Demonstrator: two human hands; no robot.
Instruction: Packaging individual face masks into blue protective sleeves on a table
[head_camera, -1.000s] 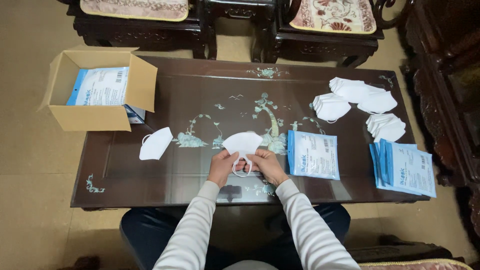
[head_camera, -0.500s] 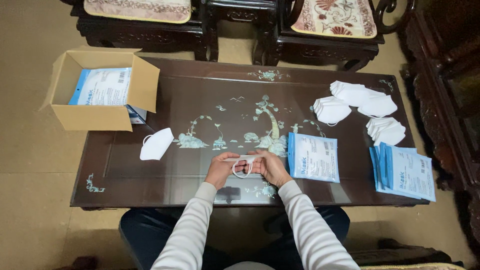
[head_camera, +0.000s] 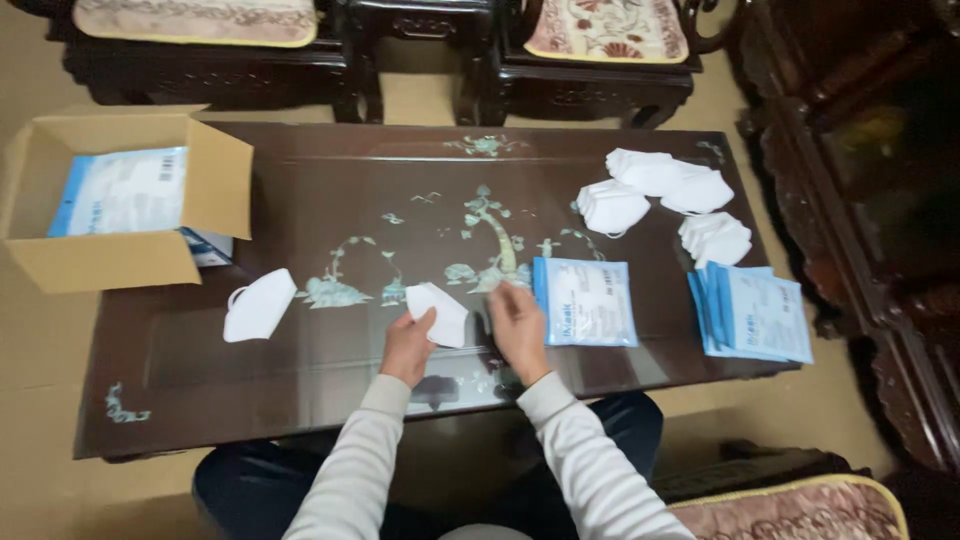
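Mask (head_camera: 437, 312), folded, pinched by left hand (head_camera: 407, 345) at table (head_camera: 300, 200) centre; right hand (head_camera: 518, 325) loosely curled at 3 o'clock, empty. Risk: one-handed grip may let fold spring open.

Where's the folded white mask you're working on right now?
In the head view, the folded mask lies on the dark table near its front centre, under the left hand, with the right hand and blue pouch to its right.

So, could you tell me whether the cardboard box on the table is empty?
No, the open cardboard box at the table's left end holds a blue and white packet.
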